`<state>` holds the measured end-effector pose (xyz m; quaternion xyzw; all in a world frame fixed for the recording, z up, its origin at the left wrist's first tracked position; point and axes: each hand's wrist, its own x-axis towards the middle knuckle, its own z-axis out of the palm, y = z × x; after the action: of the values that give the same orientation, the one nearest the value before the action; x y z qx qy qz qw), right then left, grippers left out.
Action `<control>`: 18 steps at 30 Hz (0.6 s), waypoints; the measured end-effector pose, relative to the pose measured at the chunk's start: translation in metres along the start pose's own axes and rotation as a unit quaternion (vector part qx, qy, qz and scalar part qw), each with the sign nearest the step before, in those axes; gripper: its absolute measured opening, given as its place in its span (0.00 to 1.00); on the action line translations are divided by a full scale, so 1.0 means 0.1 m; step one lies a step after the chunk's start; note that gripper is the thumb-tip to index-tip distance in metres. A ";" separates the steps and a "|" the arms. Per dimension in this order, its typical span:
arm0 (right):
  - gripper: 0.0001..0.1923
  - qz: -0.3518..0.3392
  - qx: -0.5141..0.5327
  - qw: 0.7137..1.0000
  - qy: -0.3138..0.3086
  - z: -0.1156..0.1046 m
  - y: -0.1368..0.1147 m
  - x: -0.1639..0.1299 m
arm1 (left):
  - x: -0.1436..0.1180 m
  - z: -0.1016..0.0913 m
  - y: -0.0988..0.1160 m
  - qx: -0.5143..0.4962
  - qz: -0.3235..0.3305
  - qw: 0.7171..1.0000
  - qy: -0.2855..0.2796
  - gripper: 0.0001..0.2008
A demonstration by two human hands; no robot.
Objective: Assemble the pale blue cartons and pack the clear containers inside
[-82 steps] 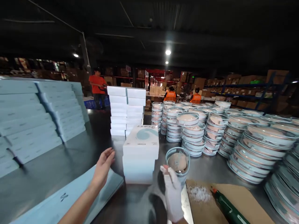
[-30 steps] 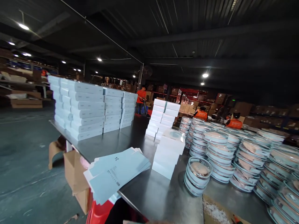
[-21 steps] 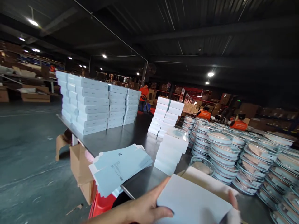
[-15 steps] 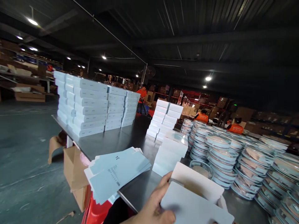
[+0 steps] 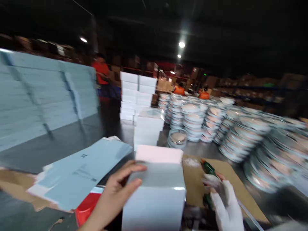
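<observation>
My bare left hand [image 5: 122, 189] grips a pale blue-white cardboard box [image 5: 154, 192] along its left side, thumb and fingers at the top edge. The box's far flap [image 5: 158, 154] stands raised. To the right, my right hand [image 5: 225, 195], in a white glove with bare fingertips, is closed around a dark green tool that looks like a hot glue gun [image 5: 209, 168]. Motion blur softens its shape. Beneath that hand lies a brown cardboard sheet [image 5: 231, 179] with a whitish patch on it.
Flat light-blue cartons [image 5: 84, 173] fan out at left over a red stool [image 5: 88, 205]. White boxes [image 5: 137, 96] and a taller blue stack [image 5: 48, 96] stand behind. Stacked round clear containers [image 5: 194, 118] line the right. A person in orange [image 5: 101, 72] stands farther back; others sit beyond.
My view has swung right and down. The box now sits upright in front of me with my left hand on its side. My right hand has come into view holding the glue gun.
</observation>
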<state>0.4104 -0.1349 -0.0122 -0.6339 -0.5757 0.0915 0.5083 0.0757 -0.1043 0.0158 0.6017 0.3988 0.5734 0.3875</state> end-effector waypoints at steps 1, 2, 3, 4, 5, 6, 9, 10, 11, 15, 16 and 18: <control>0.21 0.054 -0.104 0.993 0.004 -0.16 0.07 -0.02 | 0.00 0.01 -0.10 0.001 -0.022 1.000 -0.009 0.12; 0.19 0.109 -0.202 0.973 0.002 -0.30 0.13 -0.04 | -0.01 0.03 -0.21 -0.003 -0.047 0.998 -0.033 0.12; 0.17 0.156 -0.278 0.948 -0.006 -0.42 0.17 -0.04 | -0.04 0.08 -0.31 -0.010 -0.071 0.995 -0.068 0.12; 0.16 0.191 -0.322 0.927 -0.017 -0.50 0.21 -0.04 | -0.08 0.13 -0.39 -0.020 -0.091 0.990 -0.107 0.12; 0.15 0.215 -0.334 0.917 -0.027 -0.53 0.25 -0.01 | -0.14 0.19 -0.45 -0.033 -0.105 0.984 -0.139 0.12; 0.14 0.233 -0.344 0.909 -0.042 -0.54 0.27 0.02 | -0.19 0.24 -0.48 -0.047 -0.114 0.979 -0.161 0.11; 0.16 0.281 -0.329 0.897 -0.090 -0.38 0.35 0.17 | -0.35 0.33 -0.45 -0.099 -0.152 0.962 -0.205 0.14; 0.17 0.300 -0.310 0.896 -0.105 -0.30 0.39 0.22 | -0.39 0.33 -0.43 -0.110 -0.180 0.953 -0.219 0.19; 0.18 0.323 -0.286 0.894 -0.119 -0.23 0.44 0.27 | -0.43 0.33 -0.41 -0.112 -0.209 0.943 -0.234 0.24; 0.19 0.435 -0.144 0.877 -0.142 -0.07 0.67 0.34 | -0.54 0.21 -0.43 -0.047 -0.203 0.944 -0.255 0.31; 0.18 0.452 -0.098 0.876 -0.134 -0.07 0.71 0.31 | -0.56 0.15 -0.47 -0.031 -0.171 0.953 -0.249 0.30; 0.18 0.458 0.008 0.883 -0.105 -0.13 0.71 0.23 | -0.56 0.02 -0.55 -0.015 -0.119 0.969 -0.217 0.29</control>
<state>0.4721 -0.1105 -0.0487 -0.8096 -0.2708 0.3848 0.3510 0.0740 -0.1351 -0.0565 0.6542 0.3647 0.3848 0.5394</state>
